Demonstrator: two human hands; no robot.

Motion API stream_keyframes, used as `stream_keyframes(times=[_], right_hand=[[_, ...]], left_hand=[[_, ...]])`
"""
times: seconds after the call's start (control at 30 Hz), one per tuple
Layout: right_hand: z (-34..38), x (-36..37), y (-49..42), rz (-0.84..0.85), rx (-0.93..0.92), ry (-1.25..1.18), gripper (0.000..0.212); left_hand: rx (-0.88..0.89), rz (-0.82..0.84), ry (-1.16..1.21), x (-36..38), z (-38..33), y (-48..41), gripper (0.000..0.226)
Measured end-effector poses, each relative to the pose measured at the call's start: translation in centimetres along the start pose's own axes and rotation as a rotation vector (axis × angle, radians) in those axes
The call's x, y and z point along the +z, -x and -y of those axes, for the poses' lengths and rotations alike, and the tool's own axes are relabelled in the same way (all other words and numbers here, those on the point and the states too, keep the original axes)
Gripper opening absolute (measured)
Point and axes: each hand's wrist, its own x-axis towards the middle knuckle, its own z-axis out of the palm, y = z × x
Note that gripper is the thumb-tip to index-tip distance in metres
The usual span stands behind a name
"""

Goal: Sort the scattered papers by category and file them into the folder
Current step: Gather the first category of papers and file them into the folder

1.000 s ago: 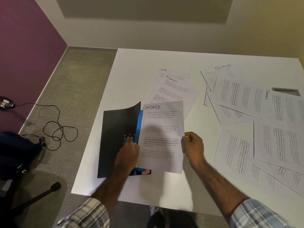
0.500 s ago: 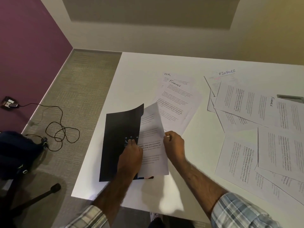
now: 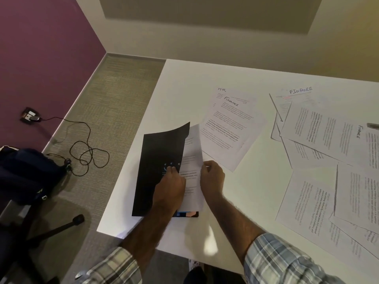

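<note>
The left hand [image 3: 171, 186] grips the raised cover of the black folder [image 3: 160, 158]; best hold it up while the sheet [image 3: 193, 154] slides squarely to the spine (no creasing). Just right of the folder, the right hand [image 3: 212, 179] pinches that white printed sheet, half tucked inside, loose papers [image 3: 227, 128] beyond.
</note>
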Motion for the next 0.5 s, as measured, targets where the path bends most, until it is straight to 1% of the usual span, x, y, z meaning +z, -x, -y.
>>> stream_keyframes(times=[0.13,0.3,0.4,0.5], right_hand=[[0.6,1.3,-0.1,0.131,-0.022,0.039,0.016],[0.4,1.4,-1.1,0.296,0.023,0.196,0.017],[0.9,1.4,-1.2,0.332,0.01,0.2,0.014],[1.9,1.6,-1.1,0.321,-0.037,0.207,0.013]], left_hand=[[-0.013,0.009,0.016,0.1,0.4,0.2,0.058],[0.003,0.033,-0.072,0.1,0.7,0.5,0.064],[0.046,0.032,-0.149,0.2,0.4,0.6,0.065],[0.127,0.03,-0.27,0.4,0.4,0.5,0.067]])
